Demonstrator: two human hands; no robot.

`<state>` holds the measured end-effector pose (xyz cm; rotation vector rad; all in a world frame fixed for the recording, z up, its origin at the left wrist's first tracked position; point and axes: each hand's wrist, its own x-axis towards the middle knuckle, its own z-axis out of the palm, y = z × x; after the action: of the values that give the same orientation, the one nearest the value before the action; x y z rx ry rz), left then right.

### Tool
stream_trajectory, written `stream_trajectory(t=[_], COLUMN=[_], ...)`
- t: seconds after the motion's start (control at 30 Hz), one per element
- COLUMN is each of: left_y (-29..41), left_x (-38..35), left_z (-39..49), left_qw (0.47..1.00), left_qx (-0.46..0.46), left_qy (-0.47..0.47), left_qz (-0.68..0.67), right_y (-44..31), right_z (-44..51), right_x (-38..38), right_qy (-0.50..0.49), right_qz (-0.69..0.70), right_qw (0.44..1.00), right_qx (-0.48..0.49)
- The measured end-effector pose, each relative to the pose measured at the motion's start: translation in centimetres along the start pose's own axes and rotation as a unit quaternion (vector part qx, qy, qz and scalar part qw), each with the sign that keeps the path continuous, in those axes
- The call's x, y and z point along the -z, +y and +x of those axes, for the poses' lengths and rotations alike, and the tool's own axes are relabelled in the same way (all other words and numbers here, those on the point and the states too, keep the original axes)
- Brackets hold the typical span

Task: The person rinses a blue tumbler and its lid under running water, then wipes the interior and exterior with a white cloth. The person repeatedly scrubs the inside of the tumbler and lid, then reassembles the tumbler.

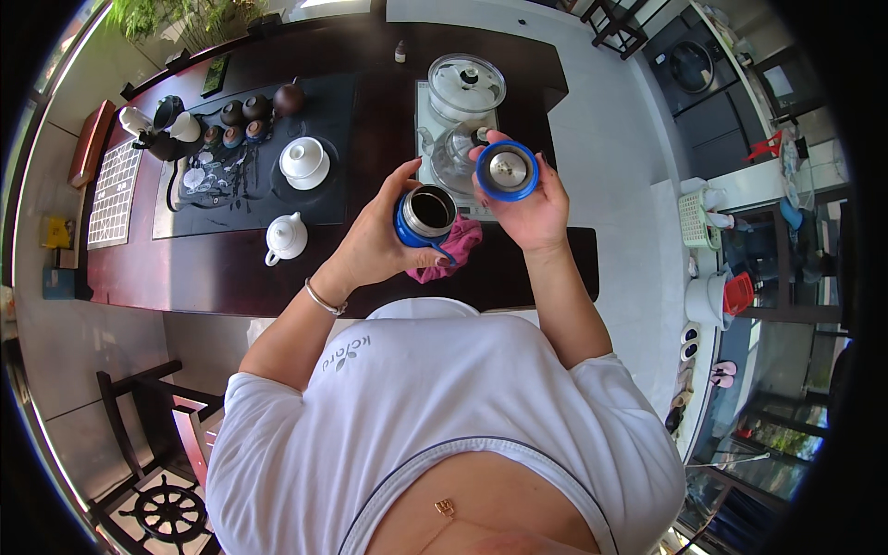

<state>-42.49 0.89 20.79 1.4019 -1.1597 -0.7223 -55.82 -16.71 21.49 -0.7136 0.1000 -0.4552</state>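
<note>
My left hand [378,239] is wrapped around a blue vacuum flask [411,232] with a bare steel neck. The flask's mouth faces up, its inside dark. In my right hand [531,218] is the blue lid [508,171], turned so that its round steel underside shows. Lid and flask are apart, held over the dark wooden tea table [368,260]. A crumpled pink cloth [458,250] lies below and beside the flask. Just beyond my right hand stands a glass kettle [452,161], partly hidden by that hand.
A lidded glass pot [466,87] stands behind the kettle. On the black tea tray [319,215] at left are a white gaiwan [304,163], several small cups and a brown teapot [288,100]. A white teapot [286,238] sits near the table's front edge. A wooden chair [139,444] stands lower left.
</note>
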Motion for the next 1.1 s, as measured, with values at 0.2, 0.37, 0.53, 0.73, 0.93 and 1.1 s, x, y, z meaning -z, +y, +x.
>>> stream_trajectory(t=[0.2, 0.37, 0.53, 0.73, 0.93, 1.1], left_y=[-2.2, -2.5, -1.6, -1.7, -1.8, -1.1], left_x=[-5.7, -9.5, -11.3, -13.6, -14.9, -19.5], left_z=[-0.2, 0.0, 2.2, 3.2, 3.1, 4.2], left_qw=[0.998, 0.997, 0.976, 0.966, 0.967, 0.959], left_qx=[-0.050, -0.072, -0.202, -0.255, -0.209, -0.210], left_qy=[0.039, -0.004, -0.032, -0.047, -0.056, -0.061], left_qz=[0.018, -0.015, 0.071, -0.005, -0.137, -0.182], right_y=[-1.5, -3.2, -4.1, -4.1, -3.1, -4.4], right_z=[-4.3, -8.1, -12.3, -16.7, -18.9, -21.4], right_x=[3.1, 4.8, 5.6, 7.1, 6.9, 7.3], right_qy=[0.079, 0.064, 0.151, 0.213, 0.237, 0.264], right_qz=[0.023, 0.018, -0.025, 0.018, 0.032, 0.005], right_qw=[0.996, 0.998, 0.987, 0.974, 0.966, 0.958], right_qx=[-0.041, -0.006, 0.052, 0.075, 0.095, 0.115])
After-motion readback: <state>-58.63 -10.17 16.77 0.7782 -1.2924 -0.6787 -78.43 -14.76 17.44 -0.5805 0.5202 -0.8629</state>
